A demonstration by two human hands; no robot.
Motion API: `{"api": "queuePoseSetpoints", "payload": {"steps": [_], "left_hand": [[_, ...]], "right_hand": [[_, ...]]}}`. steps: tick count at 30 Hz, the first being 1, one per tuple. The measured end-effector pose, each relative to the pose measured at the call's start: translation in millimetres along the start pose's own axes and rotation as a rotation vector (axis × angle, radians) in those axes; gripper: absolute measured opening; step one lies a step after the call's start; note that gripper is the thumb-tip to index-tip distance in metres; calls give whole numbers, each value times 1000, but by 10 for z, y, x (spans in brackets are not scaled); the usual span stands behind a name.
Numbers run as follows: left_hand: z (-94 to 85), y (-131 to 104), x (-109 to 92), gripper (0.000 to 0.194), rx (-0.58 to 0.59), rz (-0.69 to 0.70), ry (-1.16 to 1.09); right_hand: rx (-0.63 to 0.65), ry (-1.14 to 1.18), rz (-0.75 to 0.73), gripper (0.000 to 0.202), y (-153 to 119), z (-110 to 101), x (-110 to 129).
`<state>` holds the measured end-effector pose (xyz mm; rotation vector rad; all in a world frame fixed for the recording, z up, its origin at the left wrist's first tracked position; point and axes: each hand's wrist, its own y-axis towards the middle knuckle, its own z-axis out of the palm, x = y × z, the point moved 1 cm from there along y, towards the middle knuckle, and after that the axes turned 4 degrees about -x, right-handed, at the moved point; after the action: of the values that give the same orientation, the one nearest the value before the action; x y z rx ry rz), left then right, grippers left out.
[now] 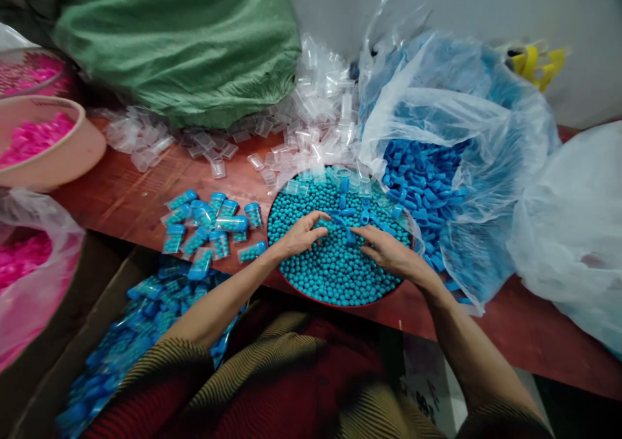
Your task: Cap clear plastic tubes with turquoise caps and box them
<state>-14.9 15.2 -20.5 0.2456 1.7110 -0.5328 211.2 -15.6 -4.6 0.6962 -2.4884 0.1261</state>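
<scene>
Both hands are over a round red-rimmed tub (357, 304) filled with small turquoise beads (335, 274). My left hand (302, 235) is at the left of the beads, thumb and forefinger curled towards each other; what lies between them is too small to make out. On the right, the fingertips of my right hand (389, 252) close on a small blue cap (350, 237) just above the beads. Several more blue caps (365, 213) lie on the beads beyond my fingers, with clear plastic vials (343, 175) at the tub's far edge.
Filled vials with blue lids (218, 224) lie left of the tub; more fill a box (146, 322) below. Empty clear vials (315, 128) are heaped behind, beside a green sack (194, 44). A plastic bag (486, 122) of blue caps stands right. Pink pieces fill a basin (72, 147) at left.
</scene>
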Motion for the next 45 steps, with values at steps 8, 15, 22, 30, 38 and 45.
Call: {"api": "queuePoseSetpoints", "payload": {"steps": [8,15,22,30,38,45], "left_hand": [[-107,-38,25,38,-36,-21,-49],[-40,-47,9,34,-32,16,-13],[38,23,-10,29,-79,126,55],[115,2,-3,34,-40,72,-50],[134,-26,-21,48,0,-33,-190],[133,-62,-58,56,40,-7,-231]], "right_hand": [[-67,-380,-34,49,69,-111,82],[-125,-299,-191,20,346,48,-29],[-212,-287,-54,32,387,149,145],[-306,-67,-26,37,333,216,363],[-468,22,24,25,288,145,358],[-505,204,67,18,258,139,312]]}}
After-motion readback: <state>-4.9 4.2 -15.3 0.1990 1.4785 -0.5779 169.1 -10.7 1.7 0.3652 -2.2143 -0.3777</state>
